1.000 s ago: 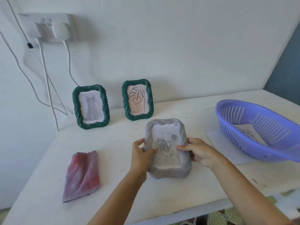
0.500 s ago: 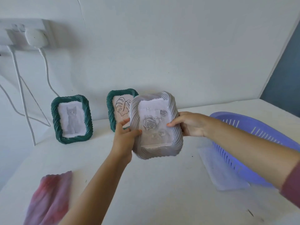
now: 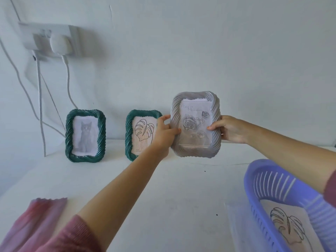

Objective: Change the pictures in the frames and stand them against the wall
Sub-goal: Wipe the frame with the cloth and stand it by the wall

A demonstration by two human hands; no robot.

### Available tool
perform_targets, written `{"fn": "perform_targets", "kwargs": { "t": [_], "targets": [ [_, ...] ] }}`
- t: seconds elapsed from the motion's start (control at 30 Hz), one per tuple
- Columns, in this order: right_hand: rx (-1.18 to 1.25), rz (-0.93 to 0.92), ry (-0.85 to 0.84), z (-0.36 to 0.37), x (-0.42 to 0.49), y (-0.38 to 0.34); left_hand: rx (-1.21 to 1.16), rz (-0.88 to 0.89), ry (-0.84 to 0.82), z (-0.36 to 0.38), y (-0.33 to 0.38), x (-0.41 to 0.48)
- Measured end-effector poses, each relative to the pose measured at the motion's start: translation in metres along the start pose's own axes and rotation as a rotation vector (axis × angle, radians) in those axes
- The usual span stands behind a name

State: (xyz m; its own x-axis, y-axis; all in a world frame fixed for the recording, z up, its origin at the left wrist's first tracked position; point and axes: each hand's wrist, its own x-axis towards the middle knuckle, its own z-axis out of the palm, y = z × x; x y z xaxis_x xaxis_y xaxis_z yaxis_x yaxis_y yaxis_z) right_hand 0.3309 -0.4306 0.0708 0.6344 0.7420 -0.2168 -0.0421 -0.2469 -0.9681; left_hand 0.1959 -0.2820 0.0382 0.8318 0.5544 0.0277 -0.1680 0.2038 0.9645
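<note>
A grey twisted-rim frame [image 3: 196, 124] with a rose picture is upright near the wall, its lower edge close to the table; whether it touches I cannot tell. My left hand [image 3: 164, 132] grips its left edge and my right hand [image 3: 228, 130] grips its right edge. Two green frames lean against the wall: one with a cat picture [image 3: 85, 135] on the left, one with a leaf drawing [image 3: 140, 133] partly behind my left hand.
A purple basket [image 3: 269, 180] at the front right holds a sheet with a leaf drawing [image 3: 285, 228]. A pink cloth [image 3: 34, 222] lies front left. A wall socket [image 3: 49, 40] with white cables hangs above the cat frame. A white sheet [image 3: 238, 226] lies beside the basket.
Both hands have lifted the grey frame from the table's front, carried it toward the wall and turned it upright, to the right of the leaf frame.
</note>
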Motion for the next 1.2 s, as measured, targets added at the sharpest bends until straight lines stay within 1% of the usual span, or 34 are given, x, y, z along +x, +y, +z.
{"fn": "perform_targets", "kwargs": {
  "t": [0.23,0.43,0.67,0.9,1.07,1.2],
  "targets": [
    [0.015,0.038,0.060,-0.034,0.053,0.031,0.013,-0.039,0.039,0.022,-0.038,0.046],
    [-0.003,0.061,0.084,-0.051,0.074,0.055,0.048,-0.042,0.007,0.029,-0.065,0.073],
    [-0.033,0.070,0.068,-0.052,0.084,0.075,0.101,-0.061,0.011,0.025,-0.093,0.083],
    [0.009,0.100,0.076,-0.052,0.090,0.088,0.131,-0.055,-0.010,0.024,-0.100,0.083],
    [-0.062,0.131,0.076,-0.054,0.086,0.086,0.143,-0.031,0.023,0.021,-0.106,0.078],
    [-0.218,0.136,0.060,-0.058,0.076,0.084,0.170,-0.015,0.059,0.012,-0.113,0.070]
  ]
}}
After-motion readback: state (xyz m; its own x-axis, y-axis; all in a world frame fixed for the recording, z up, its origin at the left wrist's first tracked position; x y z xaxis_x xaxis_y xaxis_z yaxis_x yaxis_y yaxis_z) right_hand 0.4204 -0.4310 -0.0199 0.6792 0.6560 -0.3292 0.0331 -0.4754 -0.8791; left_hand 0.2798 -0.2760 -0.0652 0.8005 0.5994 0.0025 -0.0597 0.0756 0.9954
